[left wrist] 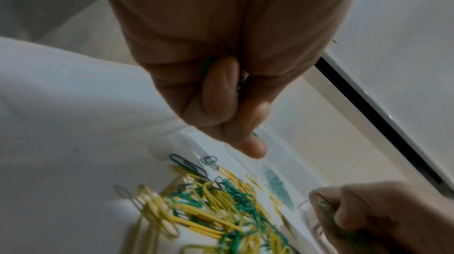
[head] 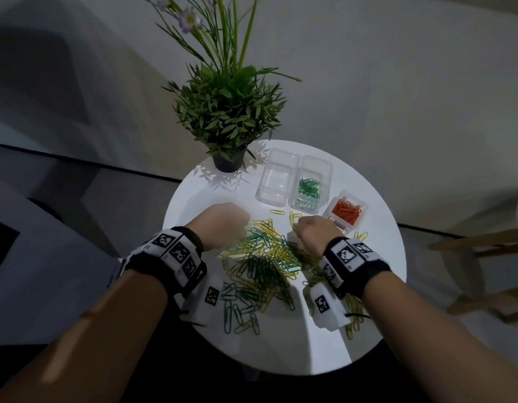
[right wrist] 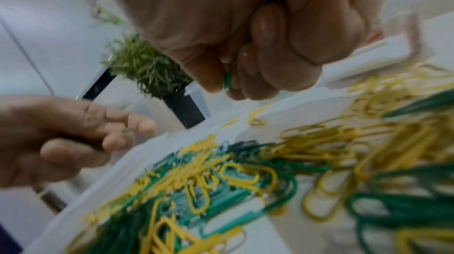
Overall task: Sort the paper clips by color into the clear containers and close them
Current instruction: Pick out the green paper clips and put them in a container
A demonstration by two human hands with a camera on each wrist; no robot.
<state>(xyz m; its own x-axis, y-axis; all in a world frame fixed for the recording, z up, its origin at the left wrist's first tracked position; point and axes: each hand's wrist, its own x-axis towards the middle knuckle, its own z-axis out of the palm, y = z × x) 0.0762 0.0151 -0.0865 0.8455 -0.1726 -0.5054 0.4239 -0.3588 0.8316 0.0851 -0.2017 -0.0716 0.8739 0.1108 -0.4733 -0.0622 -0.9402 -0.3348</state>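
Head view: round white table (head: 368, 315). Left hand (head: 223, 225) and right hand (head: 314, 232) both fisted, knuckles up, over the far edge of a loose pile of green and yellow paper clips (head: 266, 269); clips lie at all angles, with no common axis. Beyond the right fingers: an empty clear container (head: 276, 177), beside it a container with green clips (head: 310, 187), and just right of the right fingers a container of orange clips (head: 346, 212). All three stand open. Potted plant (head: 227, 117) beyond the left fingers. Wrist bands carry black-and-white square markers; no readable writing.

Left wrist view: left fingers (left wrist: 221, 87) curled tight, a green clip (left wrist: 205, 67) showing at the palm fold. Right hand (left wrist: 383, 217) lower right, green clips in its grip.

Right wrist view: right fingers (right wrist: 267, 48) curled around a green clip (right wrist: 227, 80), its end pointing down from the fist. Pile directly below, blurred.
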